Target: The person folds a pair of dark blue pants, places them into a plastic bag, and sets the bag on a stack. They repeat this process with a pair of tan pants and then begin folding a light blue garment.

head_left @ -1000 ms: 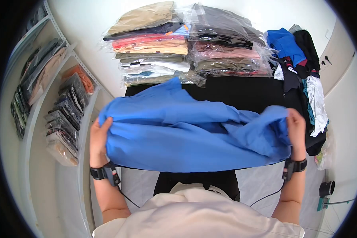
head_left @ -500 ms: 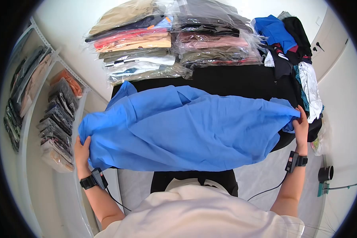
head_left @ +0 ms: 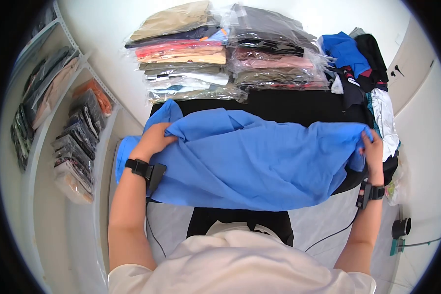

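Note:
A large blue cloth garment (head_left: 240, 161) lies spread sideways over the black-covered table (head_left: 294, 104), its near edge hanging at the table's front. At its upper left part, my left hand (head_left: 156, 139) is closed, with the fingertips pinching a fold of the fabric. The garment's far right end is gripped in my right hand (head_left: 372, 149), fingers closed round the raised edge. A small blue flap sticks up beyond my left hand. Part of the left end is hidden behind my left wrist and its strapped device.
Plastic-bagged folded clothes (head_left: 181, 56) form two stacks at the table's back. Loose clothes (head_left: 348, 54) are heaped at the back right, with a white garment (head_left: 384, 117) hanging there. White shelves (head_left: 39, 161) with bagged clothes stand at the left.
My left hand has left the garment's lower left end and moved up and right, where it grips a fold. My right hand still holds the right end. The view has shifted slightly.

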`<state>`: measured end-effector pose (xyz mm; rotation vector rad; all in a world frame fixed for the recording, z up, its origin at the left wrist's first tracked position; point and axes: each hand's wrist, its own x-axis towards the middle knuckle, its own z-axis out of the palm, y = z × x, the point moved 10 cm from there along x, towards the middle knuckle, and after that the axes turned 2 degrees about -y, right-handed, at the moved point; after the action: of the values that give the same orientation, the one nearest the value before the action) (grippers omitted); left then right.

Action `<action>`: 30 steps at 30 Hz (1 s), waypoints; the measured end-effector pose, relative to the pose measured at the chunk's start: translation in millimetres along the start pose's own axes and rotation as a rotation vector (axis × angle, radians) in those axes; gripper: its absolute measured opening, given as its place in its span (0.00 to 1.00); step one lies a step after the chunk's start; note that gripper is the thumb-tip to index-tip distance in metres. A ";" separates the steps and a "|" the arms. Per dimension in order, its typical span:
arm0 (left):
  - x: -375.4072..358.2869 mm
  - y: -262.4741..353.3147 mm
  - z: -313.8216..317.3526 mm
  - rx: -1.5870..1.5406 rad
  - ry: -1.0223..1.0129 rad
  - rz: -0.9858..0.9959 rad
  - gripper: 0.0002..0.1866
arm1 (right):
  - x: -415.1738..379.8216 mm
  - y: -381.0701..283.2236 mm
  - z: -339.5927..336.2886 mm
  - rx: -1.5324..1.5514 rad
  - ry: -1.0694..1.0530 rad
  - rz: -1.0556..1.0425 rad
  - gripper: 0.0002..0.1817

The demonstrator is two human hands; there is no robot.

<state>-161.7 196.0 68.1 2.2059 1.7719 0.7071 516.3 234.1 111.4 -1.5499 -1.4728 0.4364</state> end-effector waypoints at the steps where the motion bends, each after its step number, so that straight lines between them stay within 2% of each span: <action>1: 9.1 -22.0 -2.1 0.003 -0.060 -0.140 0.31 | 14.4 3.9 -22.1 0.017 0.085 0.032 0.13; 2: 15.6 -42.2 -3.7 0.008 -0.121 -0.277 0.27 | 22.0 -9.2 -39.5 0.095 0.137 0.075 0.14; 4: 23.2 -21.7 -78.2 -0.049 0.234 -0.232 0.21 | 56.8 -20.8 -75.7 0.214 0.196 -0.060 0.17; 5: 20.0 -4.9 -121.5 0.126 0.458 -0.214 0.21 | 58.9 -51.8 -89.3 0.228 0.270 -0.113 0.18; 6: 18.2 -2.1 -158.1 0.156 0.621 -0.195 0.20 | 58.5 -84.5 -97.3 0.317 0.321 -0.187 0.17; 8: 1.4 34.6 -219.7 0.101 0.835 -0.098 0.19 | 69.8 -117.8 -119.0 0.511 0.364 -0.383 0.18; 10: -29.4 80.0 -255.4 0.149 1.061 0.129 0.18 | 66.9 -129.5 -127.0 0.494 0.398 -0.448 0.17; 11: -41.6 87.4 -259.5 0.144 1.078 0.125 0.17 | 63.0 -134.7 -131.2 0.479 0.429 -0.502 0.17; 12: -57.5 92.2 -258.9 0.139 1.094 0.120 0.16 | 62.0 -116.6 -132.8 0.384 0.460 -0.464 0.17; 14: -79.7 78.8 -236.9 0.127 1.024 0.126 0.16 | 58.2 -76.6 -117.6 -0.024 0.407 -0.434 0.20; 16: -89.8 50.4 -195.3 -0.026 0.827 0.059 0.16 | 29.7 -54.3 -71.4 -0.241 0.299 -0.279 0.25; 17: -94.1 46.0 -170.4 0.027 0.674 -0.051 0.17 | 22.8 -25.4 -48.7 -0.272 0.229 -0.341 0.27; 18: -97.1 49.2 -145.0 0.094 0.502 -0.032 0.23 | 14.3 3.8 -26.6 -0.304 0.155 -0.399 0.29; 19: -106.9 47.3 -122.4 0.242 0.352 -0.033 0.30 | 3.7 30.0 -8.0 -0.298 0.024 -0.285 0.31; 20: -119.3 29.0 -97.9 0.237 0.177 -0.105 0.35 | -10.1 52.6 9.9 -0.290 -0.106 -0.169 0.33; 22: -141.8 -6.7 -74.6 0.064 0.091 -0.317 0.34 | -35.1 63.9 25.1 -0.273 -0.096 -0.120 0.35; 24: -149.9 -7.9 -70.3 0.063 0.133 -0.329 0.32 | -46.0 67.2 27.1 -0.312 -0.040 -0.160 0.35; 28: -141.6 12.8 -71.4 0.001 0.231 -0.344 0.27 | -48.2 72.3 22.8 -0.182 0.089 -0.004 0.35; 30: -126.1 39.7 -69.1 0.039 0.226 -0.273 0.26 | -45.6 60.7 9.7 -0.131 0.296 -0.110 0.36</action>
<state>-181.7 56.5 117.1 1.9143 2.1583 0.8908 534.6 204.5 43.3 -1.5503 -1.3672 0.0428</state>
